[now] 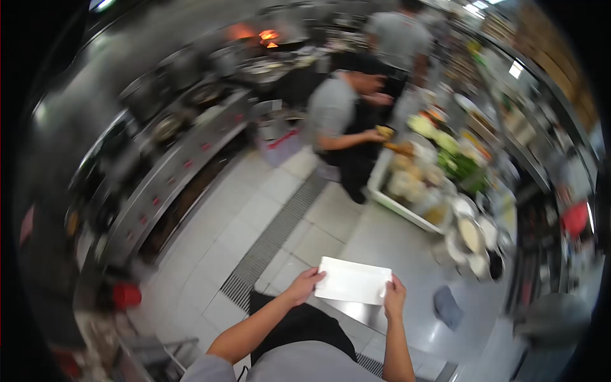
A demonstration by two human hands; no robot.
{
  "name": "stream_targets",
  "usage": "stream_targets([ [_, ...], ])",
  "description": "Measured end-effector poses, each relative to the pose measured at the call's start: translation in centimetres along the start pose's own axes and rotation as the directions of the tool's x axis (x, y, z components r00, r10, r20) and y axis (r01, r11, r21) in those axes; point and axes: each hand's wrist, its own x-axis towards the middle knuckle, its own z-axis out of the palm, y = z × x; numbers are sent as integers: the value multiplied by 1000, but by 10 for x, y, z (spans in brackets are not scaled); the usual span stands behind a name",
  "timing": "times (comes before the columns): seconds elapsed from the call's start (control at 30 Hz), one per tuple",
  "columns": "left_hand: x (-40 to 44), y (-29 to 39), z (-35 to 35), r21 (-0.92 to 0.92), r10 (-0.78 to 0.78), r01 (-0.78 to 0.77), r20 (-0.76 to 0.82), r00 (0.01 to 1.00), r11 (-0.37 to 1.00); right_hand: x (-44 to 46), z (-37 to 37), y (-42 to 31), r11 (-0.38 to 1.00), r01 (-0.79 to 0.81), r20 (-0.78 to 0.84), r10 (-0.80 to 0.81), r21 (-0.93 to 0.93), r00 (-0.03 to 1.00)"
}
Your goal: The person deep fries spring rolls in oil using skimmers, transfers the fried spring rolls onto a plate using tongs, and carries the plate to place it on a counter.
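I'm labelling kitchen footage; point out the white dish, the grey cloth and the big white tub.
White dish (354,281): head view, middle of its flat face.
Grey cloth (448,307): head view, middle of its surface.
Big white tub (408,216): head view, its near wall.

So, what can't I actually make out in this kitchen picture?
All in the head view:
- The underside of the white plate: faces away from the camera.
- Any parts of the left hand and right hand beneath the plate: hidden by it.
- Exactly what food fills the white bin: blurred.
- The top of the farthest person's head: cut off by the upper edge.
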Motion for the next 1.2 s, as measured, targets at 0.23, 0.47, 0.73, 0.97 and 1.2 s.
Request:
stream_targets([
  [0.23, -86, 52, -130, -174, 38, -62, -139, 990, 983, -40, 174, -84, 999, 31, 283, -22, -29, 959],
  [0.47, -202, 96, -279, -336, 135, -295, -426, 894, 895, -106, 372, -139, 995, 98, 613, -88, 16, 785],
  [0.73, -316, 110, -385, -358, 214, -565, -673, 708, 743, -182, 560, -211, 995, 55, 883, -95, 79, 459],
  [0.97, -360, 128, -463, -325, 138, -784, -878, 458, 529, -222, 722, -258, 999, 46, 996, -13, 9, 83],
  [1.2, -416, 147, -509, -127, 27, -946, -990, 141, 300, -263, 899, -316, 932, 311, 975, -132, 184, -181],
])
